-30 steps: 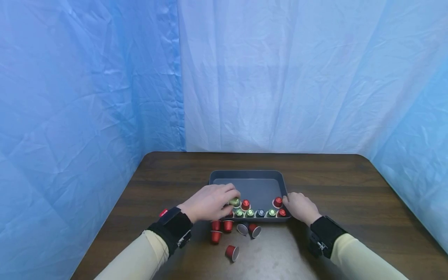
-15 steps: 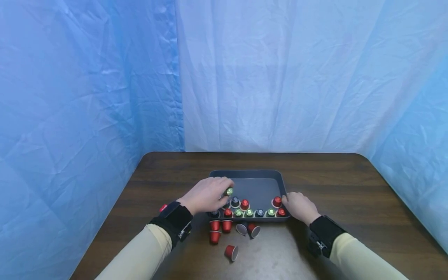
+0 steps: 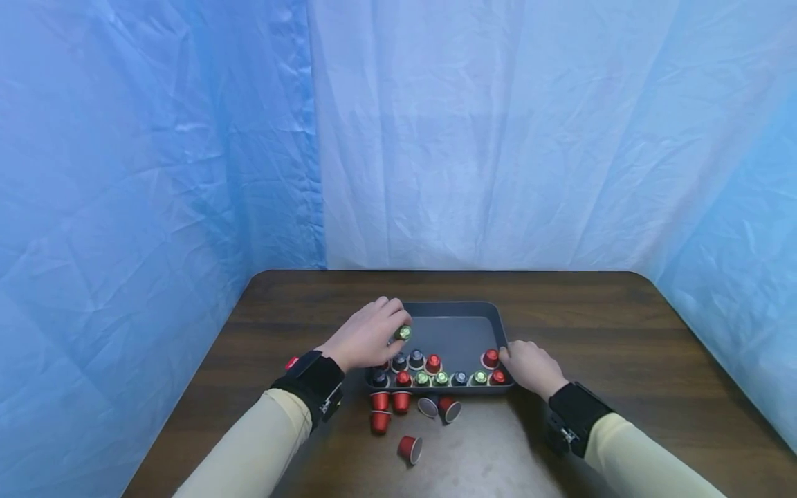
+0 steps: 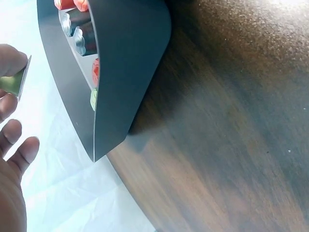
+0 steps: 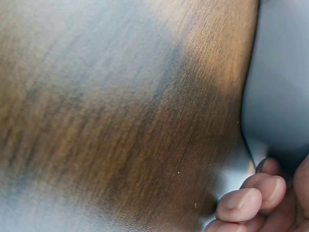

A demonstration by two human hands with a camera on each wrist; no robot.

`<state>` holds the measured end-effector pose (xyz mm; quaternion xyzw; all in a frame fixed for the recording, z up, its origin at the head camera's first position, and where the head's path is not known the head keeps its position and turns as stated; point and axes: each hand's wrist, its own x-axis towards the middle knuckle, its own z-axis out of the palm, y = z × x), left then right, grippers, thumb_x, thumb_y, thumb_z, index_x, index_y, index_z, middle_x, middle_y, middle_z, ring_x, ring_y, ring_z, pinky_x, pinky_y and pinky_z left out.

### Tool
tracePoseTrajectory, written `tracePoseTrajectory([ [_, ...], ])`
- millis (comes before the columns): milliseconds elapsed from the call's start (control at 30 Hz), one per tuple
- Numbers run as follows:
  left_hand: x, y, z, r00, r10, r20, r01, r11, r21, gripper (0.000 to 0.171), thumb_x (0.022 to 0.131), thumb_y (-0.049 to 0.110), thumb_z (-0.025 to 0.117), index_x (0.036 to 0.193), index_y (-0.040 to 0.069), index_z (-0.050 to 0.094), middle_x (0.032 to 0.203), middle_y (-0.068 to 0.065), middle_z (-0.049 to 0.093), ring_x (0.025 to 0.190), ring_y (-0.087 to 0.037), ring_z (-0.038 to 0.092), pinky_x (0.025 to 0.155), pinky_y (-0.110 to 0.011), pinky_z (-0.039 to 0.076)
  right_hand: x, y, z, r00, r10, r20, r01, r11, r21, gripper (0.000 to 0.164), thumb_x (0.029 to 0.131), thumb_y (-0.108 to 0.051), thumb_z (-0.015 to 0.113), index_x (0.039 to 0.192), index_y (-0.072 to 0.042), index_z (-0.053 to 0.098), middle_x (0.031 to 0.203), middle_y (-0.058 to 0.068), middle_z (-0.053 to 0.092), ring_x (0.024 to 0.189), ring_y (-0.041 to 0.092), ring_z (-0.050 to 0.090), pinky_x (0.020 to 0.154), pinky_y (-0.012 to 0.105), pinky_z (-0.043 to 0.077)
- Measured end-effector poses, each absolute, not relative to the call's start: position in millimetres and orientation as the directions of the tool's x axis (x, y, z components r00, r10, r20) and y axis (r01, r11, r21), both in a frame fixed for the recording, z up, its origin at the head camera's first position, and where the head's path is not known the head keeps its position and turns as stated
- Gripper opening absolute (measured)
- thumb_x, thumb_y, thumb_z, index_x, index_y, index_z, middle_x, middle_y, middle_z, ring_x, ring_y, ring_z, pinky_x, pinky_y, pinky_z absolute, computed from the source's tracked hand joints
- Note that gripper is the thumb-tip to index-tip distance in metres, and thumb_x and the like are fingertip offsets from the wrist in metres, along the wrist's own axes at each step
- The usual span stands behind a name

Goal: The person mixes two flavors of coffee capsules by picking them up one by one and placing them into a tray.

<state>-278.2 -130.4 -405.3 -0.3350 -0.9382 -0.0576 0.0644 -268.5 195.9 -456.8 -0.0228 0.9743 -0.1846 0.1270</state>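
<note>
One green capsule (image 3: 403,333) is pinched between the fingertips and thumb of the left hand (image 3: 367,336), held clear above the left part of the tray (image 3: 451,325), with its flat rim showing just past those fingertips in the left wrist view. It looks light and thin-walled; I would expect the shiny body to be a little slippery and easily dented, so a gentle grip on the tapered sides, just behind the rim, should serve better than a hard squeeze or a thumb on the flat end. Nearer the person than the left fingers, inside the tray, are two dark capsules (image 3: 416,359) side by side, then a red capsule (image 3: 433,363) to their right. A front row in mixed colours, among them a pale blue-grey capsule (image 3: 459,379), runs along the near wall towards the right fingers. Over there, the right hand (image 3: 534,368) has bent fingers at the tray's right wall, close beside another red capsule (image 3: 490,357); whether they clasp the wall or merely rest against it I cannot tell. Outside the tray, on the person's side of both sets of fingers, loose capsules (image 3: 409,449) lie on the wooden table (image 3: 573,304), with blue sheeting (image 3: 486,138) well beyond all the fingertips
</note>
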Motion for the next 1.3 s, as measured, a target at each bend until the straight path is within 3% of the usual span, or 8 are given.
tracePoseTrajectory([
  [433, -289.7, -126.9, -414.9, -0.816, 0.571, 0.089, 0.578, 0.81, 0.101, 0.034, 0.092, 0.029, 0.077, 0.123, 0.019, 0.066, 0.116, 0.004, 0.062, 0.108, -0.016, 0.056, 0.101, -0.038, 0.047, -268.5, 195.8, -455.7, -0.967, -0.089, -0.239, 0.005, 0.931, -0.366, 0.039, 0.105, -0.028, 0.051, 0.111, 0.006, 0.069, 0.079, 0.008, 0.059, 0.069, 0.022, 0.055, 0.06, 0.034, 0.044],
  [1033, -293.7, -123.3, -430.9, -0.842, 0.538, -0.051, 0.538, 0.843, 0.004, 0.039, 0.093, 0.035, 0.076, 0.129, 0.021, 0.067, 0.124, 0.001, 0.065, 0.12, -0.021, 0.057, 0.108, -0.044, 0.044, -270.3, 196.7, -459.4, -0.969, -0.097, -0.227, -0.007, 0.931, -0.366, 0.037, 0.105, -0.028, 0.052, 0.11, 0.005, 0.069, 0.08, 0.007, 0.061, 0.069, 0.022, 0.056, 0.061, 0.033, 0.045],
  [1300, -292.7, -124.5, -434.1, -0.84, 0.54, -0.055, 0.541, 0.84, -0.022, 0.035, 0.095, 0.035, 0.074, 0.127, 0.021, 0.07, 0.122, 0.002, 0.066, 0.117, -0.02, 0.058, 0.104, -0.045, 0.045, -270.2, 196.9, -460.2, -0.971, -0.098, -0.218, -0.011, 0.93, -0.367, 0.037, 0.105, -0.027, 0.052, 0.108, 0.005, 0.07, 0.079, 0.007, 0.061, 0.069, 0.021, 0.055, 0.061, 0.033, 0.044],
])
